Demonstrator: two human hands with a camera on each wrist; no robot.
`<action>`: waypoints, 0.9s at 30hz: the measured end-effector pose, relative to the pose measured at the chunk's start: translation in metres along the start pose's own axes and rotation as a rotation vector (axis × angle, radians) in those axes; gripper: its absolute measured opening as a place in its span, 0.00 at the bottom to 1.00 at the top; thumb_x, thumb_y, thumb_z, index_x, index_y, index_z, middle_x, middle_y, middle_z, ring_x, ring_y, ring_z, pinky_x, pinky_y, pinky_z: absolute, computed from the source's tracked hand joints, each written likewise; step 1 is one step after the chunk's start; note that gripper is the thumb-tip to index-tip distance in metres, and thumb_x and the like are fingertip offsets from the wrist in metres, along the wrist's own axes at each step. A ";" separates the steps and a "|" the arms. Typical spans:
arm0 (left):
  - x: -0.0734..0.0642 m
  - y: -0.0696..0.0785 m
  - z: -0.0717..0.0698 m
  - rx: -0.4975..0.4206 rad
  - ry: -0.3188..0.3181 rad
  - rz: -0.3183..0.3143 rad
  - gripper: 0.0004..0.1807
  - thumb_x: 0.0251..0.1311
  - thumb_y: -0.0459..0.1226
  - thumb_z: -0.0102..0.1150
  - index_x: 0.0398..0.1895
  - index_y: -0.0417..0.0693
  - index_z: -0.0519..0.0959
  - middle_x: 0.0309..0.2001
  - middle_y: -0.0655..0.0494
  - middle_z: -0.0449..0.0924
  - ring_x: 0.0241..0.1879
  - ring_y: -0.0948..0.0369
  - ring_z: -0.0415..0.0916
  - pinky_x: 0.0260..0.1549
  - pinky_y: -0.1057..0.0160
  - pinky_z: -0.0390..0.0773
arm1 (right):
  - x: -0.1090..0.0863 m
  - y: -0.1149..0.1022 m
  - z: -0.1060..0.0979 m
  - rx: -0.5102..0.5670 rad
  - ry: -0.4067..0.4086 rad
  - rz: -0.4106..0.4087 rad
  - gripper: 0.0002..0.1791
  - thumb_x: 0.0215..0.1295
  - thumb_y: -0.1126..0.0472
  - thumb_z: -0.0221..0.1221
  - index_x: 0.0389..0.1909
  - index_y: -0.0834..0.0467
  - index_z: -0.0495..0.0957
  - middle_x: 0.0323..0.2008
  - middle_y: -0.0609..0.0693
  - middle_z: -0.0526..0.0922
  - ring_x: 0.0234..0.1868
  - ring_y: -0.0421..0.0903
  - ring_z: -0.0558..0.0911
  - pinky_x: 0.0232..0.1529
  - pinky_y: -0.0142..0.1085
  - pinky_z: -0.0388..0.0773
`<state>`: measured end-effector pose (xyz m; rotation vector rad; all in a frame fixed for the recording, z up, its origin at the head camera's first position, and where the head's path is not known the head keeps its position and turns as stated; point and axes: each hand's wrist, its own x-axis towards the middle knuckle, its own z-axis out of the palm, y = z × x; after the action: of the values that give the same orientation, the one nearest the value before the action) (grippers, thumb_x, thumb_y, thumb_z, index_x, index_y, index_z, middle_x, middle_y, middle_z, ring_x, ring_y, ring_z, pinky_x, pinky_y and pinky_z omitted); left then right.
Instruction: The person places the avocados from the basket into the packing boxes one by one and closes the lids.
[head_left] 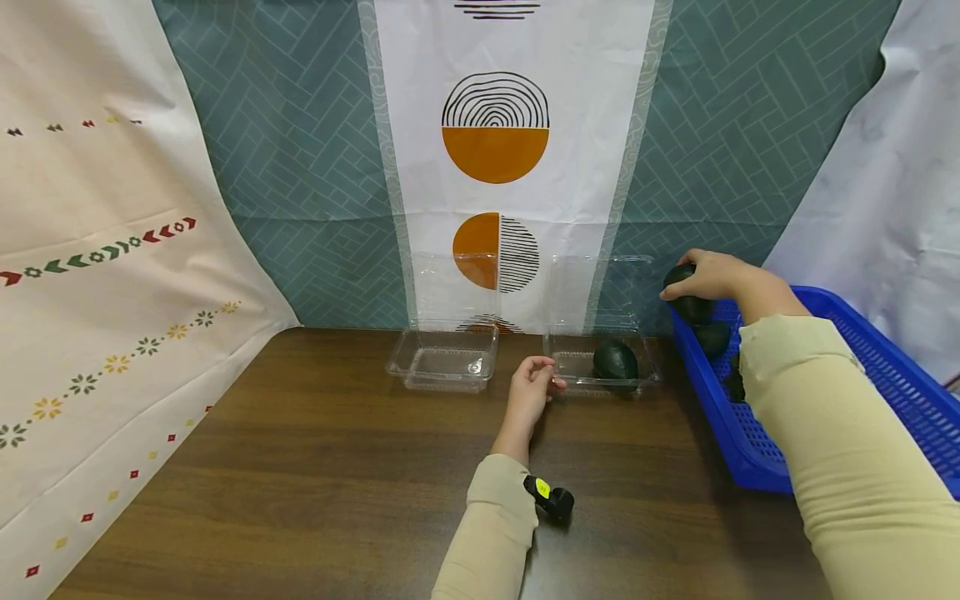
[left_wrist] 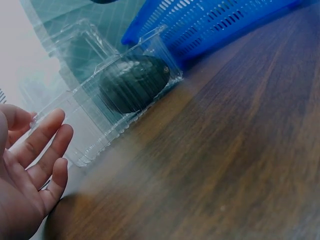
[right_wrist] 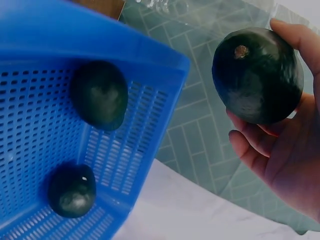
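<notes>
My right hand (head_left: 708,275) grips a dark green avocado (right_wrist: 257,75), thumb on one side and fingers curled round the other. It is raised at the far left corner of the blue basket (right_wrist: 150,165). Two more avocados, one by the basket wall (right_wrist: 100,95) and one lower (right_wrist: 72,191), lie inside. My left hand (head_left: 531,387) pinches the front left rim of a clear plastic container (head_left: 581,382) between thumb and index finger, its other fingers loosely bent. One avocado (left_wrist: 135,82) lies in that container's right half; its hinged lid (head_left: 603,287) stands upright behind.
To the left stands a second clear container (head_left: 442,379), its lid raised and nothing in its tray. Both containers sit at the back of the brown wooden table (head_left: 337,492), close to a patterned cloth backdrop (head_left: 315,167). A black wrist device (head_left: 551,498) is on the left sleeve.
</notes>
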<state>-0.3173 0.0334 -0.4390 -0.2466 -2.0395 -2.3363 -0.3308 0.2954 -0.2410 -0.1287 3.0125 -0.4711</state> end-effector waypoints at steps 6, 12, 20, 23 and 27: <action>-0.012 0.022 0.000 0.007 -0.005 0.015 0.11 0.64 0.27 0.43 0.45 0.27 0.70 0.31 0.30 0.79 0.35 0.38 0.78 0.22 0.66 0.68 | 0.003 -0.008 0.002 0.010 -0.012 -0.006 0.44 0.57 0.43 0.59 0.61 0.72 0.56 0.60 0.77 0.55 0.58 0.73 0.57 0.55 0.63 0.57; -0.017 0.028 0.001 0.007 -0.001 0.013 0.11 0.63 0.27 0.43 0.44 0.27 0.70 0.31 0.30 0.79 0.36 0.39 0.78 0.22 0.67 0.68 | 0.004 -0.015 0.005 0.031 -0.028 0.005 0.44 0.58 0.43 0.58 0.62 0.72 0.54 0.60 0.77 0.55 0.59 0.73 0.56 0.54 0.64 0.58; -0.016 0.027 -0.001 0.003 -0.012 0.018 0.10 0.62 0.26 0.44 0.43 0.28 0.71 0.32 0.30 0.79 0.38 0.38 0.77 0.23 0.67 0.68 | 0.008 -0.023 0.009 0.040 -0.031 -0.021 0.45 0.58 0.43 0.59 0.62 0.72 0.54 0.59 0.76 0.57 0.58 0.72 0.59 0.54 0.62 0.59; -0.017 0.027 -0.001 0.011 -0.012 0.018 0.10 0.62 0.27 0.44 0.43 0.28 0.71 0.33 0.29 0.79 0.39 0.37 0.77 0.23 0.67 0.68 | 0.011 -0.026 0.010 0.031 -0.028 -0.034 0.46 0.57 0.42 0.59 0.62 0.72 0.55 0.58 0.76 0.59 0.58 0.71 0.60 0.54 0.61 0.60; -0.010 0.015 -0.001 0.011 -0.007 0.023 0.09 0.63 0.28 0.45 0.42 0.30 0.72 0.32 0.30 0.79 0.37 0.38 0.78 0.22 0.68 0.67 | 0.015 -0.029 0.013 0.033 -0.008 -0.045 0.48 0.52 0.38 0.61 0.61 0.70 0.58 0.56 0.74 0.63 0.55 0.69 0.65 0.52 0.60 0.63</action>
<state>-0.3057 0.0297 -0.4253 -0.2765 -2.0404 -2.3133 -0.3420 0.2630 -0.2456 -0.1955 2.9979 -0.5229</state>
